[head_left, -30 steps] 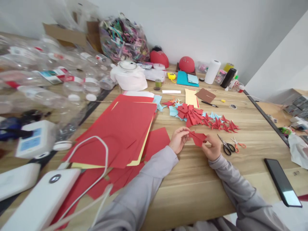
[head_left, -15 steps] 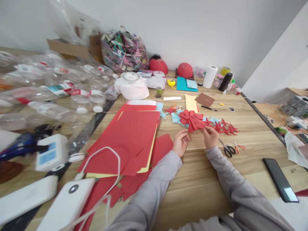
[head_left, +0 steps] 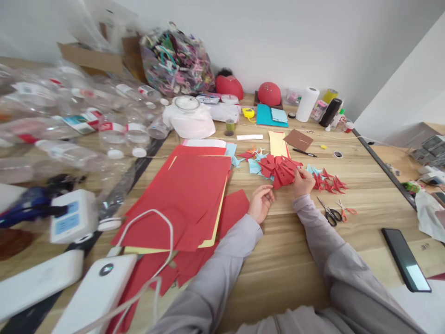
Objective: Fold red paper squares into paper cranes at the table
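Note:
A heap of red folded paper pieces [head_left: 280, 171] lies at mid-table, with light blue folded paper [head_left: 255, 167] beside and under it. My right hand [head_left: 303, 182] is at the heap's right edge, thumb and fingers pinched on a red folded paper piece, partly hidden by the fingers. Just below the heap, my left hand [head_left: 261, 204] rests with fingers loosely curled and apart, holding nothing. Pointed red paper figures [head_left: 332, 184] cluster to the right of my right hand, with light blue figures [head_left: 314, 170] behind them.
Large red paper sheets [head_left: 198, 195] are stacked to the left. Black-handled scissors [head_left: 332, 214] and orange-handled scissors [head_left: 345, 211] lie right of my hands, a phone [head_left: 406, 260] farther right. Plastic bottles [head_left: 114, 132] crowd the left; a power bank [head_left: 99, 292] with a white cable sits in front.
My right hand has moved slightly up and away from me, in to the heap's right edge. My left hand has barely moved. The view has shifted a little.

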A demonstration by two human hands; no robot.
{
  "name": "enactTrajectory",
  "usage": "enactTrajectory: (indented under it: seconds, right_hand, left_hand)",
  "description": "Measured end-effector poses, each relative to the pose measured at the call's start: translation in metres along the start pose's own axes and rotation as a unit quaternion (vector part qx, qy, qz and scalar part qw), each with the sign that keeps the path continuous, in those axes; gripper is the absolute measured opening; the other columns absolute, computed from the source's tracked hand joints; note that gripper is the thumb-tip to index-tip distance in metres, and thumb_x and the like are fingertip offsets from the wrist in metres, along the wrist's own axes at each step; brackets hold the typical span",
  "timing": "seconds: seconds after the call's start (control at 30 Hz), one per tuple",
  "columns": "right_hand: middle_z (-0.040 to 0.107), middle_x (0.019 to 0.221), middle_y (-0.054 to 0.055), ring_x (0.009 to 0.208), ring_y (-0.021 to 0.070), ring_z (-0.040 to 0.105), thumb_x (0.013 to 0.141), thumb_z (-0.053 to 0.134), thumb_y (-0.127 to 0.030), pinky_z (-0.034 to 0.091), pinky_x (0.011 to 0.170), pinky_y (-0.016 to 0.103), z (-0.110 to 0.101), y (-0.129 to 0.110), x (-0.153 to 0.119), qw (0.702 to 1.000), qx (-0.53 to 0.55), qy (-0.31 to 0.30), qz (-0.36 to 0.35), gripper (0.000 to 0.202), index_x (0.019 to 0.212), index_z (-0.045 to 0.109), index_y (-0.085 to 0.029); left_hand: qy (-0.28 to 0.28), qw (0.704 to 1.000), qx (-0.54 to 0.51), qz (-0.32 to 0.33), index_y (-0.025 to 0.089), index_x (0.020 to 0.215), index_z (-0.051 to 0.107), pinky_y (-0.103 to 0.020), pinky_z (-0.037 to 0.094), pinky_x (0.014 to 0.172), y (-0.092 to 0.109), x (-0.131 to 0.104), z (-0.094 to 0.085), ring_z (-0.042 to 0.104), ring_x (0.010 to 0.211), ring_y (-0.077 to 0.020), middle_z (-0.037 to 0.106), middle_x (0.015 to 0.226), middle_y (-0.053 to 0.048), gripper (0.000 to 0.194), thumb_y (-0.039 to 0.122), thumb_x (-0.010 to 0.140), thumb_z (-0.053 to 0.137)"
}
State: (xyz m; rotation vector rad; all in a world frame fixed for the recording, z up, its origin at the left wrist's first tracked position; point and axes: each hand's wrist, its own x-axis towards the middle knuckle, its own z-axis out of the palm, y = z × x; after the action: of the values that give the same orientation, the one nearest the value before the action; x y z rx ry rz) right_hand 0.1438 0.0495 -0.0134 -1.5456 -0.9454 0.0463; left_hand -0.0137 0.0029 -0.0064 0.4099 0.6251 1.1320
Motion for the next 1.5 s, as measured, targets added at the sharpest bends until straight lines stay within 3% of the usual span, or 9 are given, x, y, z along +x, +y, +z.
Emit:
enactTrajectory:
  seconds: [0.23, 0.53, 0.7, 0.87, 1.0, 1.1, 1.27, 1.37, 1.5]
  right_hand:
    - [0.067, 0.077, 0.007, 0.077, 0.0222, 0.057, 0.064, 0.06, -0.031, 0.044, 0.077, 0.037, -0.006, -0.013, -0.011, 0.978, -0.179, -0.103, -0.013, 0.022, 0.078, 0.072, -0.019]
    - [0.063, 0.068, 0.003, 0.069, 0.0179, 0.056, 0.069, 0.057, -0.027, 0.044, 0.074, 0.033, -0.078, 0.009, -0.03, 0.98, -0.137, -0.121, -0.079, 0.014, 0.073, 0.066, -0.017]
    - [0.061, 0.062, 0.003, 0.062, 0.0168, 0.054, 0.07, 0.057, -0.035, 0.045, 0.064, 0.031, -0.093, 0.025, -0.038, 0.988, -0.115, -0.105, 0.004, 0.021, 0.072, 0.066, -0.016]
    - [0.062, 0.063, 0.003, 0.059, 0.0156, 0.054, 0.068, 0.058, -0.037, 0.045, 0.063, 0.03, -0.089, 0.026, -0.036, 0.986, -0.09, -0.125, 0.056, 0.024, 0.074, 0.067, -0.015]
    - [0.063, 0.061, 0.004, 0.057, 0.0156, 0.055, 0.067, 0.059, -0.038, 0.046, 0.061, 0.03, -0.088, 0.028, -0.034, 0.988, -0.048, -0.13, 0.076, 0.027, 0.073, 0.067, -0.013]
    - [0.063, 0.06, 0.003, 0.056, 0.0154, 0.056, 0.068, 0.059, -0.038, 0.046, 0.06, 0.029, -0.088, 0.031, -0.034, 0.987, -0.038, -0.138, 0.075, 0.027, 0.072, 0.066, -0.013]
    - [0.065, 0.061, 0.003, 0.056, 0.0155, 0.058, 0.068, 0.059, -0.037, 0.047, 0.061, 0.03, -0.087, 0.034, -0.035, 0.986, -0.03, -0.15, 0.071, 0.025, 0.072, 0.067, -0.014]
    - [0.066, 0.062, 0.004, 0.057, 0.0156, 0.058, 0.068, 0.059, -0.037, 0.048, 0.062, 0.03, -0.086, 0.034, -0.035, 0.985, -0.028, -0.154, 0.068, 0.024, 0.071, 0.067, -0.014]
    - [0.066, 0.063, 0.003, 0.058, 0.0154, 0.058, 0.07, 0.058, -0.036, 0.049, 0.063, 0.031, -0.085, 0.033, -0.037, 0.985, -0.025, -0.168, 0.04, 0.023, 0.071, 0.066, -0.015]
  left_hand:
    - [-0.005, 1.0, -0.003, 0.014, 0.013, 0.077, 0.059, -0.021, 0.038, 0.051, 0.0, 0.001, -0.002, 0.048, 0.05, -0.0087, 0.052, 0.053, 0.002, 0.013, 0.016, 0.064, 0.06]
    - [-0.018, 0.999, 0.027, 0.03, 0.013, 0.075, 0.06, -0.022, 0.037, 0.052, -0.001, -0.002, 0.0, 0.049, 0.05, -0.0088, 0.052, 0.052, 0.001, 0.011, 0.017, 0.065, 0.06]
    - [-0.032, 0.995, 0.082, 0.053, 0.014, 0.074, 0.06, -0.021, 0.034, 0.051, -0.006, -0.005, 0.001, 0.047, 0.048, -0.0085, 0.052, 0.052, 0.002, 0.011, 0.02, 0.065, 0.061]
    - [-0.059, 0.956, 0.271, 0.097, 0.016, 0.073, 0.061, -0.021, 0.034, 0.051, -0.013, -0.016, 0.008, 0.046, 0.047, -0.0095, 0.052, 0.049, 0.002, 0.008, 0.022, 0.07, 0.059]
    - [-0.112, 0.869, 0.467, 0.118, 0.017, 0.073, 0.062, -0.023, 0.034, 0.051, -0.021, -0.03, 0.017, 0.045, 0.048, -0.0105, 0.052, 0.052, 0.002, 0.006, 0.018, 0.072, 0.056]
    - [-0.135, 0.717, 0.662, 0.172, 0.018, 0.071, 0.062, -0.026, 0.038, 0.061, -0.017, -0.043, 0.022, 0.052, 0.059, -0.0138, 0.057, 0.064, -0.002, 0.008, 0.011, 0.071, 0.057]
    - [-0.02, 0.638, 0.748, 0.181, 0.014, 0.075, 0.059, -0.041, 0.038, 0.08, 0.015, -0.07, 0.014, 0.05, 0.093, -0.0327, 0.056, 0.089, -0.015, 0.025, 0.005, 0.053, 0.067]
    - [0.107, 0.488, 0.862, 0.084, 0.013, 0.087, 0.058, -0.046, 0.039, 0.075, 0.028, -0.083, 0.008, 0.049, 0.096, -0.0406, 0.054, 0.098, -0.022, 0.042, 0.02, 0.05, 0.074]
    - [0.102, 0.412, 0.902, 0.073, 0.012, 0.097, 0.056, -0.043, 0.04, 0.073, 0.023, -0.091, 0.005, 0.055, 0.088, -0.0369, 0.058, 0.091, -0.022, 0.037, 0.021, 0.062, 0.063]
